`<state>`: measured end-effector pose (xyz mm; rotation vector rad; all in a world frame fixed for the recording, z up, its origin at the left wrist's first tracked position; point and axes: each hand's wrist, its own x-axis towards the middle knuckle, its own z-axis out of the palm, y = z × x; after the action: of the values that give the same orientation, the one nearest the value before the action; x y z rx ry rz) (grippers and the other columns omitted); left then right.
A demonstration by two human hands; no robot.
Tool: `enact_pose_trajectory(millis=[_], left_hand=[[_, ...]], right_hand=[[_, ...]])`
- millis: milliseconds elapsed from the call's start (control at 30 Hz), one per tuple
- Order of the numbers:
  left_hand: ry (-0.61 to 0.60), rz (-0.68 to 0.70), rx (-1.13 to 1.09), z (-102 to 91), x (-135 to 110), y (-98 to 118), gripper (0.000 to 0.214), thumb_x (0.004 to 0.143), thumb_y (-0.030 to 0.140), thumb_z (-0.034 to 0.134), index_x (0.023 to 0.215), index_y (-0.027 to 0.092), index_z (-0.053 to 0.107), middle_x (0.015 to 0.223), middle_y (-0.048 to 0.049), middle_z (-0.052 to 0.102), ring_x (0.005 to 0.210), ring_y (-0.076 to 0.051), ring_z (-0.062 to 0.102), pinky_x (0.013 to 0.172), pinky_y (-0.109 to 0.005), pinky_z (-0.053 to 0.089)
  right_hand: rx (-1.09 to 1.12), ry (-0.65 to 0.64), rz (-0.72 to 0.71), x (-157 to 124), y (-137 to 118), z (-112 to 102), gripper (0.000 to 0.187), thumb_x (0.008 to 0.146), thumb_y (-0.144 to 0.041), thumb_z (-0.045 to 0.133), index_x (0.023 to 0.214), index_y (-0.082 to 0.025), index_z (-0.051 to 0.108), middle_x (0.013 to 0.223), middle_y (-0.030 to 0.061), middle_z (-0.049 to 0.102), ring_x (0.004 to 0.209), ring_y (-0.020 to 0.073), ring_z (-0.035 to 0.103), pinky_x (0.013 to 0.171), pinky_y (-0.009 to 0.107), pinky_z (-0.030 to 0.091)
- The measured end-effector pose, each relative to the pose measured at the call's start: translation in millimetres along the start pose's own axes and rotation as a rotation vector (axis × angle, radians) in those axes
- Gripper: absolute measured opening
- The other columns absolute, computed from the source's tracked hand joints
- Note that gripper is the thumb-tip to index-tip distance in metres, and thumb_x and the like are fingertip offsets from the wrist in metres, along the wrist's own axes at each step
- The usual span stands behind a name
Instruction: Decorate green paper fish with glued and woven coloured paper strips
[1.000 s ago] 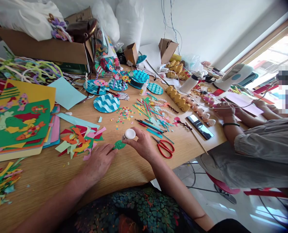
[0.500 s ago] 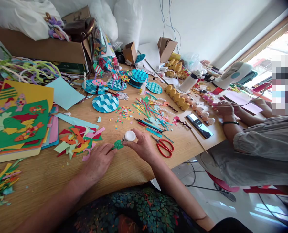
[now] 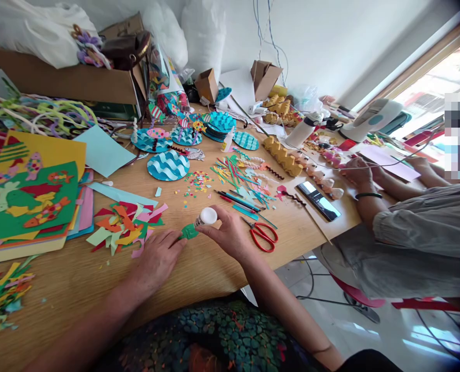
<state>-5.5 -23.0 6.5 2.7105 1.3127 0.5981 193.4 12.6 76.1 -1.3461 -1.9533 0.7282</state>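
Observation:
My right hand (image 3: 230,232) is closed round a small white glue bottle (image 3: 208,216), tipped upside down with its round base facing up. The bottle's lower end is over a small green paper cutout (image 3: 190,231) on the table; the nozzle is hidden from me. At the cutout's left end, the fingertips of my left hand (image 3: 158,258) pin it against the wood, fingers close together. Just right of my right hand lie red-handled scissors (image 3: 264,236). Left of the cutout is a heap of coloured paper scraps (image 3: 127,225).
Pens (image 3: 239,200), thin paper strips (image 3: 237,173) and blue wavy discs (image 3: 168,165) lie ahead. Paper sheets with fish cutouts (image 3: 28,201) are at left. A phone (image 3: 318,201) lies at right, near a co-worker's hands (image 3: 359,175). The wooden table (image 3: 78,289) ends before my lap.
Both hands hold nearly the same position, with the glue bottle still tipped over the green cutout. The view has shifted very slightly.

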Motion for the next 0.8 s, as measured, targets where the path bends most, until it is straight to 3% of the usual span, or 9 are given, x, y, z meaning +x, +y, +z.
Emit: enact_pose_trajectory(millis=[800], left_hand=[[0.002,0.014,0.019,0.9,-0.4,-0.4,0.022,0.086,0.013,0.044,0.100,0.018,0.060,0.103,-0.0081,0.060,0.096,-0.024,0.053,0.082,-0.042,0.045]], right_hand=[[0.101,0.022,0.004,1.3,6.0,3.5,0.024,0.070,-0.039,0.068,0.074,-0.018,0.058,0.068,-0.0013,0.060,0.065,0.0134,0.054,0.060,0.022,0.037]])
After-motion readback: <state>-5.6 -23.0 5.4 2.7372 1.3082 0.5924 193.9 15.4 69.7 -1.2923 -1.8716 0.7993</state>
